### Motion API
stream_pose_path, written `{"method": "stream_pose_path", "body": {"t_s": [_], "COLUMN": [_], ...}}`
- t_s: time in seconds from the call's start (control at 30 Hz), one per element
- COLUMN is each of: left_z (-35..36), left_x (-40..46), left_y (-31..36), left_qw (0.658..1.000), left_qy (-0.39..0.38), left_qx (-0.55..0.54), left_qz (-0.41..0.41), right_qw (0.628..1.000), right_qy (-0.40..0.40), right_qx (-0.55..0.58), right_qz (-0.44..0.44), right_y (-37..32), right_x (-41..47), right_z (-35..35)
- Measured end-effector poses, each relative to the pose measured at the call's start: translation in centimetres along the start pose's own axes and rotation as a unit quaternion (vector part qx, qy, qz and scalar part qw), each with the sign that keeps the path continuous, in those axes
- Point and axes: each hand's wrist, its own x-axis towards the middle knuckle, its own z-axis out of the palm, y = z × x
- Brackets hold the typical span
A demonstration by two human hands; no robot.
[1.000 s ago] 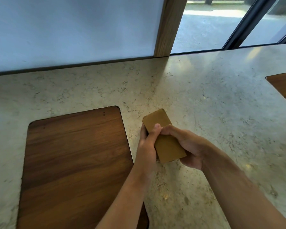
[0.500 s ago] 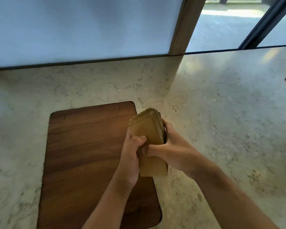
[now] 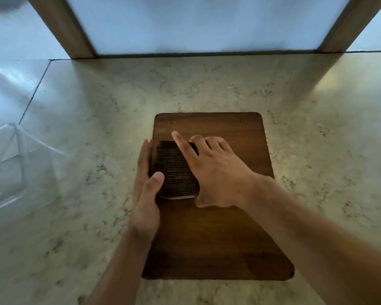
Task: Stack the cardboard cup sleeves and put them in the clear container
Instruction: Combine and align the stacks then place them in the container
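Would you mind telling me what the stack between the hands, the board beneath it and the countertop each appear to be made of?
The stack of sleeves looks like brown corrugated cardboard: matte, its upturned edges showing fine parallel ridges. The board appears to be dark wood with visible grain and a smooth, low-sheen finish. The countertop looks like pale polished stone or a stone-look surface, veined and reflecting window light; which one cannot be told.

No text to call here: nothing readable on the sleeves [image 3: 174, 170], no label, brand or number showing on the board [image 3: 218, 238], and the table [image 3: 207, 89] carries only its stone veining, no sign or print.
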Motion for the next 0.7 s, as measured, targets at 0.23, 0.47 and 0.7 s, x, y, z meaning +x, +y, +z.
{"method": "stream_pose_path", "body": {"t_s": [0.23, 0.47, 0.7], "left_z": [0.4, 0.3, 0.1], "left_x": [2.0, 2.1, 2.0], "left_y": [0.8, -0.2, -0.4], "left_qw": [0.999, 1.0, 0.999], "left_qy": [-0.009, -0.002, -0.031], "left_qx": [-0.029, -0.007, 0.044], "left_qz": [-0.013, 0.011, -0.003], "right_qw": [0.997, 0.926, 0.887], "right_qy": [0.016, 0.071, 0.13], "right_qx": [0.074, 0.362, 0.433], "right_qz": [0.023, 0.083, 0.09], "right_y": [1.3, 3.3, 2.6], "right_x": [-0.9, -3.5, -2.3], "right_z": [1.2, 4.0, 5.5]}}
